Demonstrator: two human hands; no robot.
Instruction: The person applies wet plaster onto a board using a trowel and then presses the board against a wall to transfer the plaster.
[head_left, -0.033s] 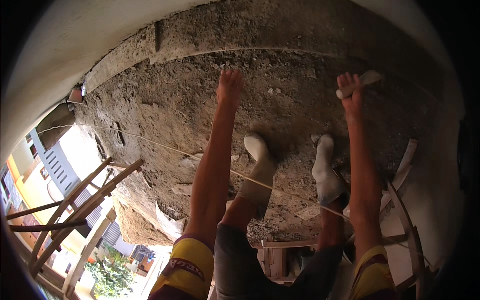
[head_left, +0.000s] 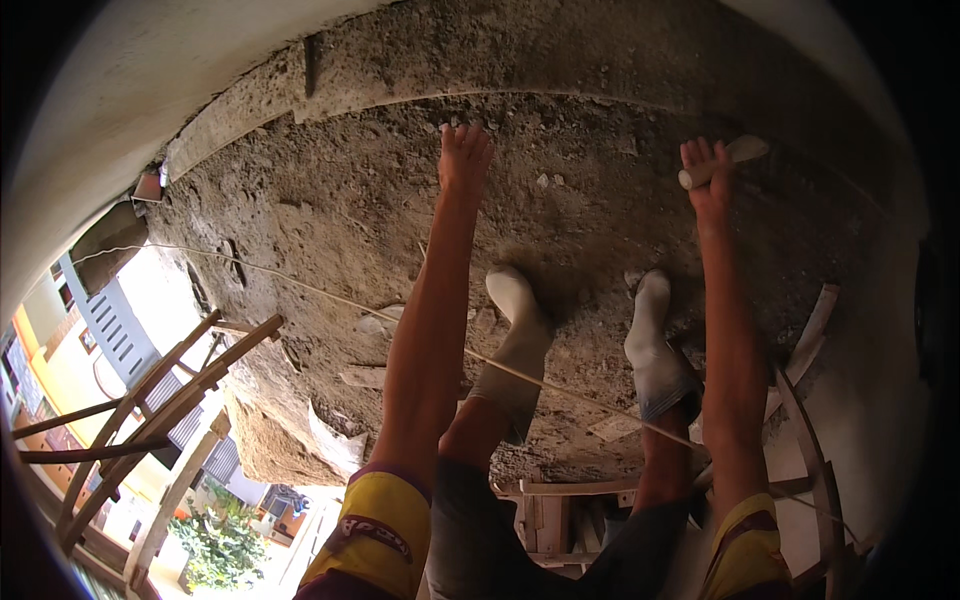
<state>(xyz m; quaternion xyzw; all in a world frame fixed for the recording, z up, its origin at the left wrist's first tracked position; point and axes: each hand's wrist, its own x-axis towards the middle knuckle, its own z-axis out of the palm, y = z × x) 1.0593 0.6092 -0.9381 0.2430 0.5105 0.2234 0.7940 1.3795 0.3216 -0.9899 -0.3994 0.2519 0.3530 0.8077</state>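
Observation:
My left hand (head_left: 466,160) reaches out over the brown soil (head_left: 360,200), back up, its fingers slightly apart. It is nearest to the long board (head_left: 400,104) that runs across the far side of the ground, with small stones about. I see nothing held in it; the fingertips are partly hard to make out. My right hand (head_left: 710,185) is closed round the pale, round handle of a trowel (head_left: 748,150). The broad pale blade points away to the right, above the dark ground, and whether it touches the soil I cannot tell.
A thin cord (head_left: 560,382) stretches across my legs from the left. Pale boots (head_left: 516,300) cover my feet. A wooden frame (head_left: 170,400) stands at the left, a sack (head_left: 275,440) near it. Boards (head_left: 815,325) lean at the right. Pale walls (head_left: 130,100) enclose the ground.
My left hand has moved slightly farther out, its fingers a little more spread. My right hand, with the trowel, has shifted a little to the right. The whole view has tilted slightly.

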